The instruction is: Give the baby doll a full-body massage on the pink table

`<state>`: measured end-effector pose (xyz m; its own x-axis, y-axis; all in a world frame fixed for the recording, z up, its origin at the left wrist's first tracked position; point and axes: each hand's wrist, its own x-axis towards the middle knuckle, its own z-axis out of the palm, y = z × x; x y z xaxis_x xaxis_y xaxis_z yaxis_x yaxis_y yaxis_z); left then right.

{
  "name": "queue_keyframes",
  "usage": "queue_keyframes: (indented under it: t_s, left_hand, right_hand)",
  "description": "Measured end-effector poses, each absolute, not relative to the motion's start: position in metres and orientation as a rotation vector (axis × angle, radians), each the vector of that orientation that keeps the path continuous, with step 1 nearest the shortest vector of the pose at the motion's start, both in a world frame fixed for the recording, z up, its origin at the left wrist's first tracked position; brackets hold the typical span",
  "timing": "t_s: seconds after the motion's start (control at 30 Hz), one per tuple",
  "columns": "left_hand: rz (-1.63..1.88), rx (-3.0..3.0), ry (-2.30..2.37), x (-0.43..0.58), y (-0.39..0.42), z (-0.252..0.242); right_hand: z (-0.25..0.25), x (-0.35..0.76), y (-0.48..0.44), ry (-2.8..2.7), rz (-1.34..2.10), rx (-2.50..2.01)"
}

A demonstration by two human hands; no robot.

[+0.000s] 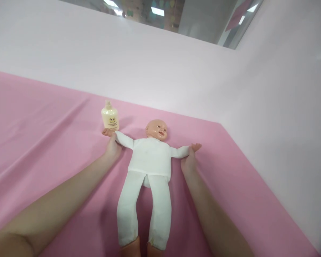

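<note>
A baby doll (151,157) with a white cloth body lies on its back, its head away from me and its arms spread wide. My left hand (113,148) is closed round the doll's forearm on the left, close to its small plastic hand. On the other side my right hand (189,161) grips the doll's other forearm near the wrist. Most of my fingers are hidden under the doll's arms. Just behind the doll's left-side hand stands a cream-coloured bottle (110,117) with a pale cap and dark print. The doll's feet run off the bottom edge.
A pink cloth (56,135) with creases covers the surface under the doll. White walls (109,57) rise behind it and at the right. A window (203,18) at the top shows ceiling lights.
</note>
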<state>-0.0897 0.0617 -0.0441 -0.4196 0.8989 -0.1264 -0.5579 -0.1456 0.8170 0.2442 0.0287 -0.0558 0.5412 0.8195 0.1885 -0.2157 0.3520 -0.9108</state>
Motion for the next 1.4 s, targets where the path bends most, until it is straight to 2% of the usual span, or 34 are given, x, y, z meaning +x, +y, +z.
queue_keyframes:
  t_s: [0.27, 0.73, 0.9, 1.0, 1.2, 1.4]
  left_hand:
    - [1.778, 0.456, 1.001, -0.082, 0.053, -0.031]
    - [1.728, 0.475, 0.894, -0.081, 0.054, -0.032]
    - [1.703, 0.78, 0.986, -0.078, 0.047, -0.036]
    - [1.671, 1.148, 1.036, -0.077, 0.04, -0.036]
    - [1.342, 1.936, 1.115, -0.073, 0.029, -0.035]
    - [1.22, 2.237, 1.106, -0.069, 0.029, -0.035]
  right_hand:
    - [-0.056, 0.251, 0.029, -0.504, 0.752, -0.95]
    - [-0.04, 0.235, 0.018, -0.728, 0.756, -1.098]
    - [-0.029, 0.224, 0.01, -1.011, 0.629, -1.077]
    - [-0.022, 0.218, 0.002, -1.148, 0.664, -1.091]
    - [-0.02, 0.209, -0.009, -1.419, 0.7, -1.142]
    - [-0.022, 0.212, -0.009, -1.616, 0.622, -1.179]
